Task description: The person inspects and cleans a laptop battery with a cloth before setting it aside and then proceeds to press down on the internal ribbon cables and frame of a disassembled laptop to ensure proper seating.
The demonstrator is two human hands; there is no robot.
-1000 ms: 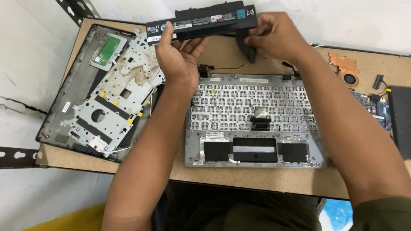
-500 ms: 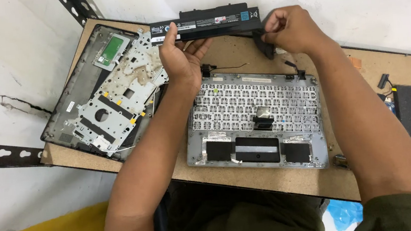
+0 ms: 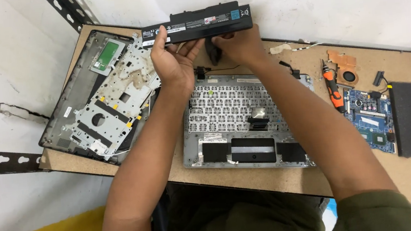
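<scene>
Both hands, the left hand and the right hand, grip a long black laptop battery above the upside-down keyboard panel on the bench.

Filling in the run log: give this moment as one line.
left hand: grips long black laptop battery | right hand: holds it too | below: upturned grey keyboard panel | wooden board

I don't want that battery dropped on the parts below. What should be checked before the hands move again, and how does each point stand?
1. Left hand grips the laptop battery: ok.
2. Right hand supports it from below: ok.
3. Battery lifted clear of the upturned keyboard panel: ok.
4. Orange screwdriver lies out of the arms' way: ok.
5. Blue circuit board lies apart from the hands: ok.
6. Battery contacts undamaged: cannot tell.
</scene>
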